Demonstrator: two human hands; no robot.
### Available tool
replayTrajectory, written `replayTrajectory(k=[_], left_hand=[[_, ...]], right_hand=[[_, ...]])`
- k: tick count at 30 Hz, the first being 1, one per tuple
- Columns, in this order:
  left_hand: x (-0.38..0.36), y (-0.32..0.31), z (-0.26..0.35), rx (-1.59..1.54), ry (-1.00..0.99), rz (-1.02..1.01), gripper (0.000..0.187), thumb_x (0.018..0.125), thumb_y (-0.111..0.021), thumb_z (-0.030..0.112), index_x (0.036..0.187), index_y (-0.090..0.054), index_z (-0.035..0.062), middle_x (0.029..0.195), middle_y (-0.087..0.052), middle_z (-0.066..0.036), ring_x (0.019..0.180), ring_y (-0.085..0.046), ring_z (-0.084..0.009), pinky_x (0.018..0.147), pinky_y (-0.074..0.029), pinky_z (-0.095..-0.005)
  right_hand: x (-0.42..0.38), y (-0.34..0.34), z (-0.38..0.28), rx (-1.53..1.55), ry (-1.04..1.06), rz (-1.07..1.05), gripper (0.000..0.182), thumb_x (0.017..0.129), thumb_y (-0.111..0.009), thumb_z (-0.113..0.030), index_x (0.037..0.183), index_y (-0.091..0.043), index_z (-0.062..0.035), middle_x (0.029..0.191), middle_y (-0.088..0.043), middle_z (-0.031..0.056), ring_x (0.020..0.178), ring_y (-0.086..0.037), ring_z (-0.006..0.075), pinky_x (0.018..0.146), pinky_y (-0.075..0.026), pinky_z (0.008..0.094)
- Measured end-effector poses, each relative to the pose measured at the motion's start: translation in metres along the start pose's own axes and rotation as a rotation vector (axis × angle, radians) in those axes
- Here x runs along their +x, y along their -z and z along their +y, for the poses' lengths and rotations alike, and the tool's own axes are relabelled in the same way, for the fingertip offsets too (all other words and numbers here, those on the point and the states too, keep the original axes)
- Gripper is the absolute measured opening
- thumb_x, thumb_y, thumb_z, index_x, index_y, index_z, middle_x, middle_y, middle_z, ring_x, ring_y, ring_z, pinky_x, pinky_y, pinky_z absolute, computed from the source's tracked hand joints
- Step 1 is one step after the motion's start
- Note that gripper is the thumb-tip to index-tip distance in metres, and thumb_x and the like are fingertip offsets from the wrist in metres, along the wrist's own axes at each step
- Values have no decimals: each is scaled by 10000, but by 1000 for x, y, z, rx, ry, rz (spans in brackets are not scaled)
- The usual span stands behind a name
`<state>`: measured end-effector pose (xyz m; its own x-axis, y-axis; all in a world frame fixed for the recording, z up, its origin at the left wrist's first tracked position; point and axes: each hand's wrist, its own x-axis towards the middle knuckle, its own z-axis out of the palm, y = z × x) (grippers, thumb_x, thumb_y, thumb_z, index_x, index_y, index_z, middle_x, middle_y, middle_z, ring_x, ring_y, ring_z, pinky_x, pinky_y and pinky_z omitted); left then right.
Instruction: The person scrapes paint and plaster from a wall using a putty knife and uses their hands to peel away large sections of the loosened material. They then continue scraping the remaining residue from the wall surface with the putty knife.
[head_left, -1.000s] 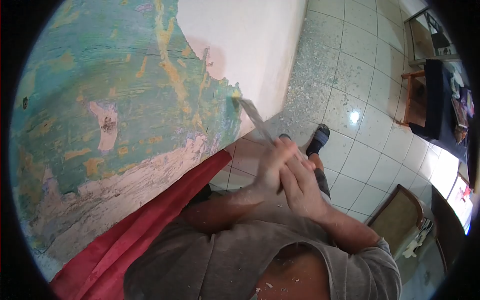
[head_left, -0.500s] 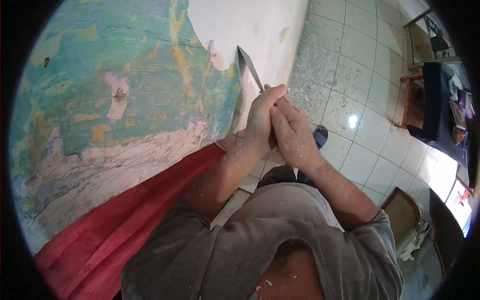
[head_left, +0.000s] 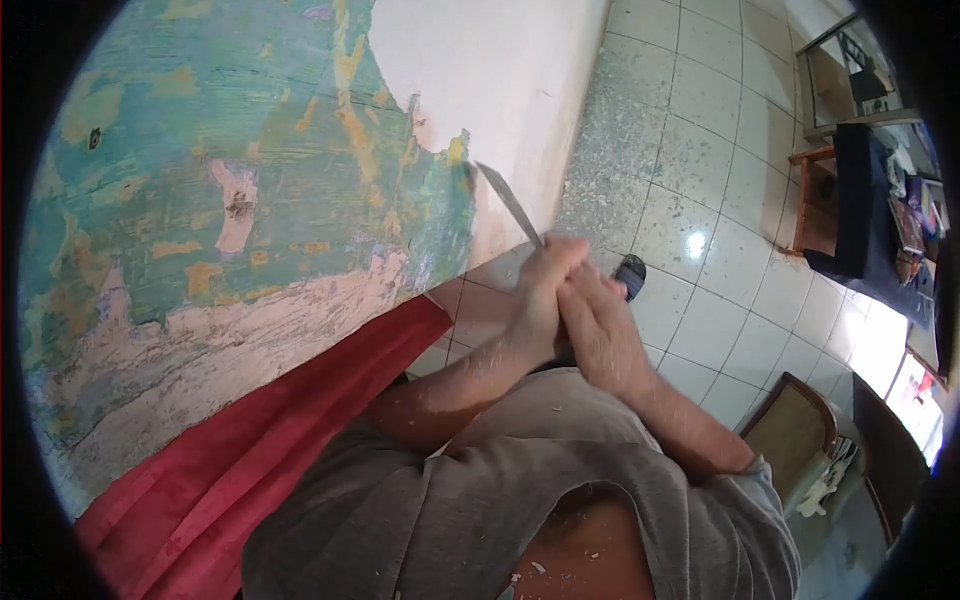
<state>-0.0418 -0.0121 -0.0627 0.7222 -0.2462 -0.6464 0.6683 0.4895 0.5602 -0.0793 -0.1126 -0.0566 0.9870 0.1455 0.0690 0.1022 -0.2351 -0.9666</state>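
My left hand (head_left: 545, 295) is closed around the handle of a metal scraper (head_left: 514, 208), its grip hidden inside my fingers. Pressed against it, my right hand (head_left: 603, 335) wraps the same handle from the other side. The blade points up and left, and its tip overlaps the wall close to the ragged edge of the green paint. Patchy green paint (head_left: 300, 215) with yellow and pink spots covers the wall's left part; a smooth white area (head_left: 500, 70) lies beyond it. Pale flecks dot both forearms.
Paint chips lie scattered over the tiled floor (head_left: 690, 150). A red curtain (head_left: 300, 400) hangs along the wall's lower edge at my left. On the right stand a cloth-covered table (head_left: 865, 210) with items on it and a wooden-framed chair (head_left: 795, 430). A sandalled foot (head_left: 630, 278) shows beside my hands.
Both hands and the scraper have drawn back toward my body, down in the view. The blade's tip has dropped lower along the paint's edge, and the grip stays closed.
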Motion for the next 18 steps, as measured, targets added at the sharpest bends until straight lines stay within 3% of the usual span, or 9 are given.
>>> replayTrajectory(k=[2, 4, 5, 6, 8, 9, 12, 13, 18], left_hand=[[-8, 3, 18, 135, -60, -128, 324, 924, -589, 334, 814, -520, 38, 772, -610, -147, 671, -630, -266, 688, -537, -398], [12, -2, 38, -136, 104, -102, 311, 929, -580, 329, 807, -523, 48, 774, -604, -132, 683, -630, -254, 695, -536, -393], [21, -14, 39, -74, 107, 66, 290, 924, -587, 324, 812, -533, 62, 774, -597, -115, 693, -627, -242, 697, -533, -385], [35, -19, 41, -70, 92, 56, 290, 924, -587, 324, 812, -533, 62, 774, -597, -115, 693, -627, -242, 697, -533, -385], [42, -19, 29, -19, 68, 31, 396, 897, -585, 393, 722, -529, 43, 742, -603, -153, 743, -627, -286, 749, -524, -430], [39, -18, 23, -22, 12, 38, 384, 895, -585, 385, 713, -525, 51, 741, -606, -143, 746, -628, -285, 758, -524, -427], [7, -18, 23, 17, 68, 23, 380, 901, -572, 381, 718, -533, 50, 745, -611, -144, 747, -630, -278, 750, -528, -421], [0, -9, 18, 72, 48, -26, 388, 910, -556, 383, 712, -534, 49, 735, -610, -139, 751, -630, -265, 752, -527, -418], [-24, 4, 17, 229, -71, -150, 421, 921, -520, 400, 693, -527, 46, 708, -600, -128, 760, -624, -260, 761, -520, -437]], right_hand=[[9, -2, -12, 123, -54, 110, 254, 981, -421, -139, 1138, -520, 35, 1097, -564, 210, 1051, -571, 393, 856, -454, 445], [39, 7, -8, 80, -301, -180, 241, 985, -431, -154, 1098, -525, 37, 1019, -563, 191, 990, -593, 355, 819, -468, 428], [43, 5, -10, 340, -348, -24, 249, 988, -419, -184, 1028, -522, 39, 928, -548, 179, 909, -596, 330, 775, -471, 423], [54, 9, -5, 337, -329, -22, 249, 988, -419, -184, 1028, -522, 39, 928, -548, 179, 909, -596, 330, 775, -471, 423], [50, 19, 12, 235, -267, -95, 314, 1029, -420, -240, 1099, -566, 29, 1001, -622, 108, 847, -584, 198, 757, -466, 356], [43, 22, 20, 42, -130, -150, 386, 1031, -401, -232, 1265, -532, 46, 1187, -599, 140, 1036, -580, 220, 876, -461, 361], [23, 15, -13, 296, -145, -16, 367, 994, -398, -183, 1272, -500, 33, 1188, -549, 213, 1086, -575, 344, 916, -452, 388], [13, 13, -22, 276, -192, -33, 416, 998, -377, -172, 1358, -458, 19, 1252, -529, 221, 1169, -544, 349, 977, -425, 389], [-4, 1, -33, 177, -99, 11, 375, 990, -372, -127, 1319, -493, 8, 1267, -525, 228, 1192, -528, 380, 975, -422, 404]])
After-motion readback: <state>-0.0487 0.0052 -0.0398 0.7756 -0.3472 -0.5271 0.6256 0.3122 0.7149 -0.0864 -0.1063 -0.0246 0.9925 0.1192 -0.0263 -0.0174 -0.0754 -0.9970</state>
